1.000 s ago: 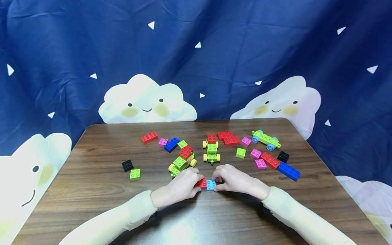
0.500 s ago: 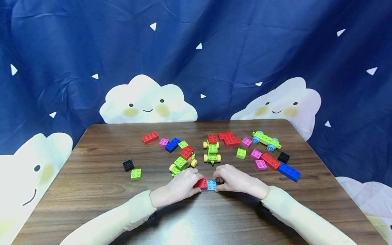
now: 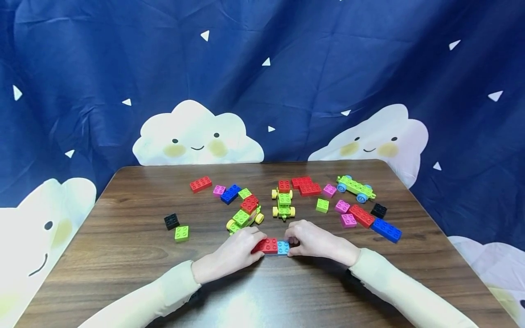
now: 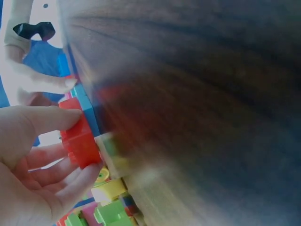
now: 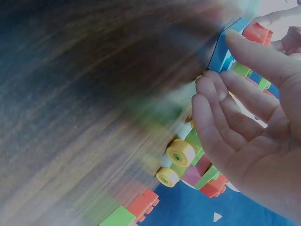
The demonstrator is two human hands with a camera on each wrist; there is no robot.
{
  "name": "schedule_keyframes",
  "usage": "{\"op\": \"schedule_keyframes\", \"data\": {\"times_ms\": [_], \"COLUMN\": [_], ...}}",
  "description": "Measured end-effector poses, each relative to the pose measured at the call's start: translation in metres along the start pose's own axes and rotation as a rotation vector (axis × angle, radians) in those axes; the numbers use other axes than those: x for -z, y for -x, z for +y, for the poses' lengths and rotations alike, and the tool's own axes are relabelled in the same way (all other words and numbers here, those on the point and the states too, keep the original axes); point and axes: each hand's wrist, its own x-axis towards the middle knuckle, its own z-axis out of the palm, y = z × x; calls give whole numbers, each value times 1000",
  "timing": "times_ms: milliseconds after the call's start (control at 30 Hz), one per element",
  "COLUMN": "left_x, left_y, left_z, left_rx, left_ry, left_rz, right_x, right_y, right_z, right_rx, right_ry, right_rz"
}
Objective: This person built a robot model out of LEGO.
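Both forearms slant inward across the tabletop (image 3: 311, 291), wrists low. The left hand (image 3: 231, 257), thumb on the near side and fingers beyond, pinches a red brick (image 3: 269, 246) lying partly over a light-blue piece (image 3: 283, 248); the right hand (image 3: 313, 242) pinches that piece's far-right end. Beyond stand two yellow-wheeled cars (image 3: 284, 199), then a blue backdrop (image 3: 287, 91).

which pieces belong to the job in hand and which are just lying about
In hand:
red rectangular plastic brick
light blue plastic brick

Apparently lying about, among others:
green plastic car base with blue wheels
leftmost black square plastic brick
rightmost blue rectangular plastic brick
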Motion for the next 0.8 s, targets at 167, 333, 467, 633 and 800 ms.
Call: {"op": "schedule_keyframes", "data": {"times_ms": [167,333,467,633,800], "left_x": [-1,-2,-1,1,1], "left_y": [0,0,-1,-2,-3], "left_z": [0,-1,-1,0,0], "left_rx": [24,22,10,12,8], "left_ry": [12,2,-8,-14,-24], "left_rz": [-21,-31,-19,-14,-10], "right_x": [1,18,48,86,105], "right_y": [3,11,20,38,61], "right_z": [1,12,33,69,103], "right_rx": [0,-5,-56,-214,-403], "right_ry": [13,5,72,157,179], "right_rz": [-18,47,162,207,103]}}
